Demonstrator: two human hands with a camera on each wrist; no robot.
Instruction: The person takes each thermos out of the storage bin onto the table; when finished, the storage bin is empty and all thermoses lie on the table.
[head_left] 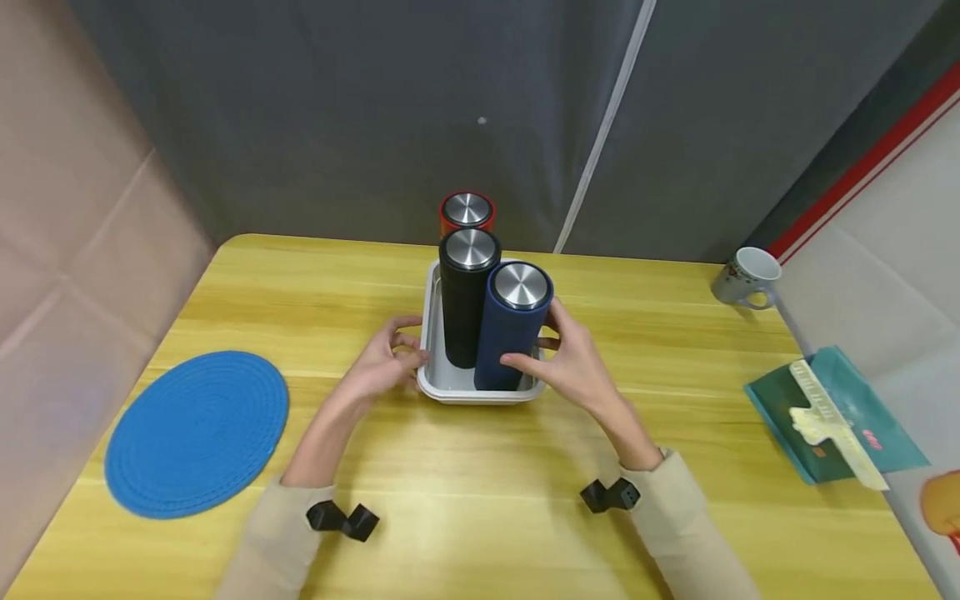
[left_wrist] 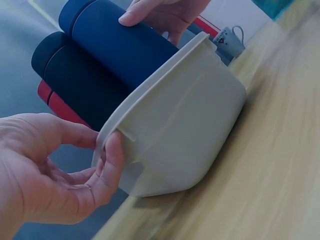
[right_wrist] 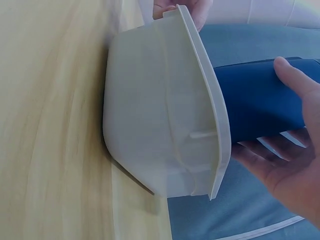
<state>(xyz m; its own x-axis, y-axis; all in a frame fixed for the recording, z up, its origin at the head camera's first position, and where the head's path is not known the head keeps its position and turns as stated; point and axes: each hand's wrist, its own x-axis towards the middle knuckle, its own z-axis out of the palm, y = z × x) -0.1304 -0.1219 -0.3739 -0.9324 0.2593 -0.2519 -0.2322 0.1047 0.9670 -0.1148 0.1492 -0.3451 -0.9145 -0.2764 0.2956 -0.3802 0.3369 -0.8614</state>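
A white plastic bin (head_left: 452, 387) stands on the table with three thermos flasks upright in it. The blue thermos (head_left: 510, 346) is at the front right, the black thermos (head_left: 467, 308) left of it, and the red thermos (head_left: 468, 210) behind, mostly hidden. My right hand (head_left: 573, 358) grips the blue thermos, thumb in front and fingers round the far side. At the bin's left rim, my left hand (head_left: 386, 358) pinches the edge between thumb and fingers, as the left wrist view shows.
A round blue placemat (head_left: 197, 433) lies at the left of the table. To the far right stand a patterned mug (head_left: 738, 279) and, nearer, a green packet (head_left: 783, 425) with a pale clip (head_left: 832, 417) across it. A grey curtain (head_left: 337, 125) hangs behind the table.
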